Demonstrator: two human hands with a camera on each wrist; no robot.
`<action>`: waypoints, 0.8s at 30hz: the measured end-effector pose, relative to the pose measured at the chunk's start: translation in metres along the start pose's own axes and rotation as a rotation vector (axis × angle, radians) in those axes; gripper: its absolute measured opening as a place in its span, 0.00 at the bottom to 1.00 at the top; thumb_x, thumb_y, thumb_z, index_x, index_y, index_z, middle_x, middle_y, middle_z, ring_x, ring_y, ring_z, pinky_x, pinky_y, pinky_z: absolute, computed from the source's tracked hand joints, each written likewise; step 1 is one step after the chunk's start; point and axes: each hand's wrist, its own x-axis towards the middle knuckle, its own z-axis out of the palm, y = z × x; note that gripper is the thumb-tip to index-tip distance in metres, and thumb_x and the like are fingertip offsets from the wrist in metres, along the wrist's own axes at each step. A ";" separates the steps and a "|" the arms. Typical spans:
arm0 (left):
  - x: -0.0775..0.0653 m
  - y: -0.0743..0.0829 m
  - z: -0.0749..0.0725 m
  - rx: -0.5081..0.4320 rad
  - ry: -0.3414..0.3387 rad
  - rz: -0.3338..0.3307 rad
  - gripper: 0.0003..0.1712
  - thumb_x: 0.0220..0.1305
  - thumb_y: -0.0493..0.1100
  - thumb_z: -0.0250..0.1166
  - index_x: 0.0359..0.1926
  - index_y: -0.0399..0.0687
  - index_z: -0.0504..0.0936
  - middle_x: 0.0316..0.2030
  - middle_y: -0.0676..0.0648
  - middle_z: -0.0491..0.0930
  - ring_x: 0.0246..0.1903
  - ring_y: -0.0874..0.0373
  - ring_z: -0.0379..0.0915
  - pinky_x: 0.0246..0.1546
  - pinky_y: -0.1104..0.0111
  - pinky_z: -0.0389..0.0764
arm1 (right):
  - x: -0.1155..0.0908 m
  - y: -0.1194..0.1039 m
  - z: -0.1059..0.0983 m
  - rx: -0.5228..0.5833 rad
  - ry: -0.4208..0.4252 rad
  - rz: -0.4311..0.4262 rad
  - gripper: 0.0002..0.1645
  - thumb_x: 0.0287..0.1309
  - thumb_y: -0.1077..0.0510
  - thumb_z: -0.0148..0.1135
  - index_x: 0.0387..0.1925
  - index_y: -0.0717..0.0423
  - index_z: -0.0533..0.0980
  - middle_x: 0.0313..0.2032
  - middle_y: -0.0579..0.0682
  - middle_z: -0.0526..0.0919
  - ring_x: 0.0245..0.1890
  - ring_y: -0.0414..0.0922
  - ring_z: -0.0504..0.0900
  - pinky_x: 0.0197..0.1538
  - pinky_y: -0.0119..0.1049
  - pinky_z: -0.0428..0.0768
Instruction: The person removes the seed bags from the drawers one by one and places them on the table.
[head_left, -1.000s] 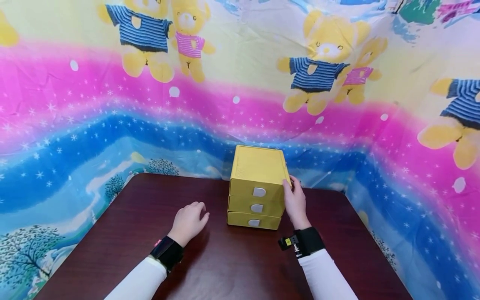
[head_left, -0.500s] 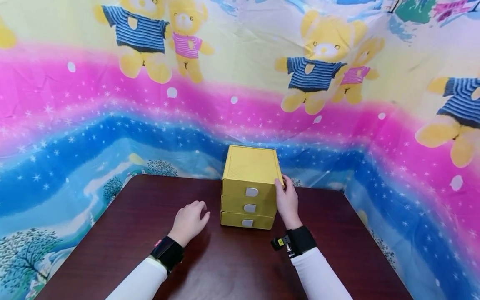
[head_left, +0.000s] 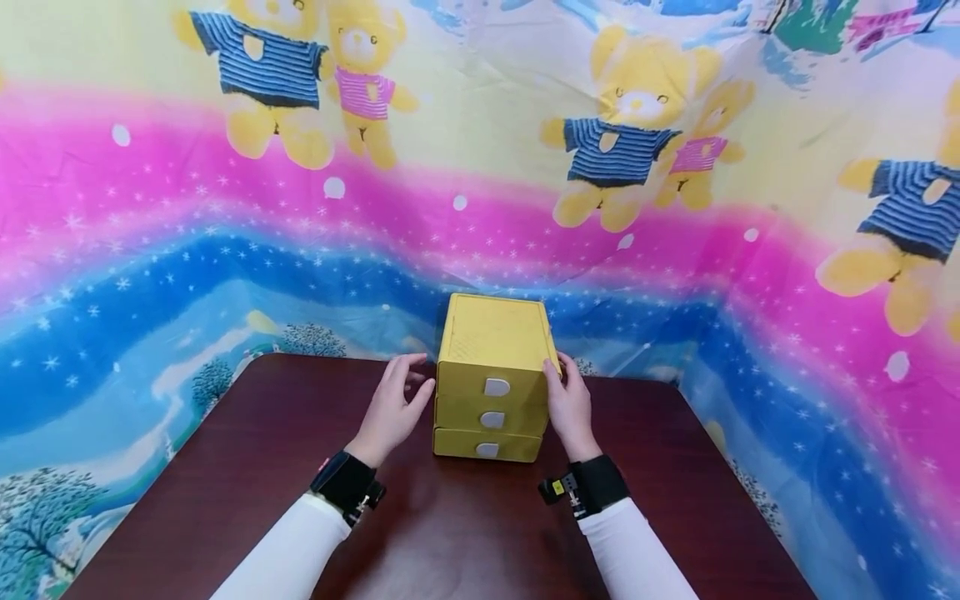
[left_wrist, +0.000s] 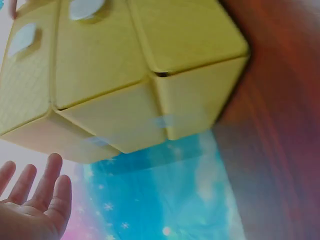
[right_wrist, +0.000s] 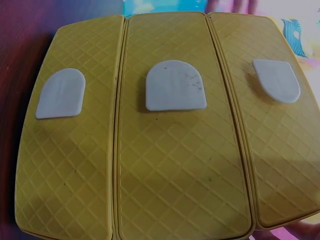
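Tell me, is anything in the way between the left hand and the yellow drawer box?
No, nothing visible is in the way. No other thing shows between the left hand and the near-left side of the yellow drawer box. The right hand is on the opposite side.

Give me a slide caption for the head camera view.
Yellow three-drawer unit on a dark table, right hand gripping one side, left hand close to the other.

The head view is bright and mostly clear. The table (head_left: 465, 546) has a soft shine, and a dark shadow lies by the left sleeve (head_left: 281, 550). The left wrist view is hazy and blurry. In the right wrist view, the box (right_wrist: 170, 160) looks dim and its edges bulge.
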 end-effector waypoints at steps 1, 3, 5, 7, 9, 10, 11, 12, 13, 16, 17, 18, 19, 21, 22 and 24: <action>0.004 0.002 0.000 -0.014 -0.002 -0.001 0.24 0.77 0.45 0.59 0.69 0.47 0.69 0.63 0.42 0.71 0.54 0.48 0.77 0.56 0.49 0.77 | 0.000 0.000 0.000 0.000 -0.003 -0.001 0.38 0.75 0.33 0.47 0.75 0.48 0.62 0.70 0.56 0.69 0.65 0.56 0.73 0.63 0.54 0.75; 0.010 0.006 0.001 -0.034 -0.008 -0.001 0.24 0.78 0.46 0.57 0.70 0.48 0.70 0.64 0.43 0.70 0.54 0.49 0.77 0.56 0.49 0.78 | 0.001 0.001 0.000 -0.003 -0.006 -0.006 0.39 0.75 0.33 0.47 0.75 0.49 0.62 0.70 0.57 0.69 0.65 0.56 0.73 0.63 0.54 0.75; 0.015 0.008 0.002 -0.039 -0.017 0.002 0.22 0.79 0.46 0.55 0.69 0.49 0.71 0.64 0.44 0.70 0.54 0.50 0.76 0.54 0.51 0.79 | 0.001 0.002 0.000 -0.005 -0.006 -0.009 0.39 0.74 0.32 0.47 0.75 0.49 0.62 0.70 0.57 0.69 0.66 0.56 0.73 0.63 0.54 0.75; 0.019 0.010 0.003 -0.048 -0.023 0.006 0.20 0.79 0.45 0.54 0.67 0.48 0.73 0.64 0.44 0.71 0.54 0.50 0.76 0.53 0.53 0.79 | 0.002 0.003 0.000 -0.008 -0.006 -0.010 0.39 0.75 0.32 0.46 0.75 0.49 0.61 0.70 0.57 0.69 0.66 0.56 0.73 0.63 0.54 0.75; 0.022 0.010 0.004 -0.051 -0.024 0.008 0.18 0.80 0.44 0.54 0.65 0.48 0.75 0.64 0.45 0.72 0.54 0.50 0.76 0.52 0.54 0.79 | 0.001 0.003 0.001 -0.011 -0.003 -0.010 0.39 0.75 0.32 0.46 0.75 0.50 0.61 0.70 0.57 0.69 0.65 0.56 0.73 0.63 0.55 0.75; 0.023 0.010 0.005 -0.050 -0.025 0.003 0.17 0.80 0.44 0.53 0.64 0.49 0.75 0.64 0.46 0.72 0.54 0.50 0.76 0.52 0.54 0.79 | 0.001 0.003 0.001 -0.011 0.000 -0.008 0.39 0.75 0.32 0.46 0.76 0.50 0.61 0.70 0.57 0.69 0.66 0.56 0.73 0.63 0.55 0.75; 0.024 0.010 0.005 -0.051 -0.025 -0.003 0.17 0.80 0.44 0.53 0.63 0.49 0.76 0.63 0.46 0.72 0.55 0.50 0.76 0.52 0.54 0.79 | 0.000 0.003 0.001 -0.011 0.003 -0.007 0.39 0.75 0.33 0.46 0.76 0.50 0.61 0.70 0.57 0.69 0.66 0.56 0.73 0.63 0.55 0.75; 0.025 0.010 0.006 -0.050 -0.025 -0.008 0.16 0.80 0.44 0.53 0.63 0.49 0.76 0.63 0.46 0.73 0.55 0.49 0.76 0.52 0.54 0.79 | 0.000 0.003 0.001 -0.011 0.007 -0.007 0.39 0.75 0.33 0.46 0.75 0.50 0.62 0.70 0.57 0.69 0.66 0.56 0.73 0.63 0.55 0.75; 0.026 0.010 0.006 -0.048 -0.024 -0.013 0.16 0.80 0.44 0.53 0.62 0.49 0.76 0.63 0.46 0.73 0.56 0.49 0.76 0.53 0.54 0.78 | 0.000 0.003 0.002 -0.012 0.012 -0.007 0.39 0.75 0.33 0.46 0.75 0.50 0.62 0.70 0.57 0.69 0.66 0.56 0.73 0.63 0.55 0.74; 0.028 0.011 0.006 -0.057 -0.023 -0.033 0.15 0.79 0.45 0.54 0.60 0.50 0.77 0.64 0.47 0.74 0.57 0.48 0.76 0.54 0.52 0.79 | -0.001 0.002 0.003 0.000 0.025 -0.018 0.38 0.76 0.35 0.46 0.75 0.52 0.62 0.70 0.58 0.69 0.66 0.57 0.73 0.64 0.55 0.74; 0.029 0.012 0.006 -0.066 -0.024 -0.041 0.14 0.79 0.45 0.54 0.60 0.51 0.77 0.64 0.47 0.74 0.57 0.48 0.76 0.54 0.51 0.79 | -0.001 0.002 0.004 -0.001 0.030 -0.025 0.38 0.77 0.35 0.46 0.75 0.53 0.62 0.70 0.59 0.68 0.66 0.57 0.72 0.64 0.56 0.74; 0.031 0.012 0.006 -0.077 -0.024 -0.048 0.13 0.79 0.45 0.55 0.59 0.51 0.77 0.64 0.47 0.74 0.57 0.47 0.76 0.53 0.51 0.79 | -0.001 0.002 0.004 -0.004 0.036 -0.031 0.37 0.77 0.36 0.46 0.75 0.54 0.62 0.70 0.59 0.68 0.67 0.57 0.72 0.64 0.56 0.73; 0.031 0.013 0.006 -0.090 -0.024 -0.058 0.13 0.79 0.45 0.55 0.58 0.51 0.78 0.65 0.47 0.74 0.57 0.47 0.77 0.53 0.50 0.79 | -0.001 0.002 0.005 -0.007 0.041 -0.034 0.37 0.77 0.37 0.45 0.75 0.55 0.62 0.71 0.60 0.67 0.67 0.58 0.71 0.64 0.56 0.73; 0.033 0.013 0.005 -0.114 -0.028 -0.072 0.12 0.78 0.44 0.56 0.57 0.51 0.77 0.66 0.47 0.73 0.56 0.46 0.78 0.53 0.50 0.80 | -0.002 0.001 0.006 -0.019 0.048 -0.040 0.37 0.78 0.37 0.45 0.75 0.56 0.62 0.71 0.61 0.67 0.67 0.58 0.71 0.64 0.57 0.72; 0.033 0.013 0.005 -0.120 -0.032 -0.078 0.12 0.78 0.44 0.56 0.57 0.52 0.77 0.66 0.47 0.73 0.56 0.46 0.78 0.53 0.50 0.80 | -0.001 0.002 0.006 -0.030 0.051 -0.040 0.37 0.78 0.37 0.45 0.75 0.56 0.61 0.71 0.61 0.66 0.67 0.59 0.71 0.64 0.57 0.72; 0.034 0.012 0.005 -0.123 -0.037 -0.080 0.12 0.78 0.43 0.57 0.58 0.51 0.77 0.66 0.46 0.73 0.56 0.46 0.78 0.54 0.50 0.80 | -0.001 0.002 0.005 -0.034 0.046 -0.038 0.37 0.78 0.38 0.45 0.75 0.56 0.61 0.71 0.61 0.66 0.67 0.59 0.71 0.64 0.56 0.72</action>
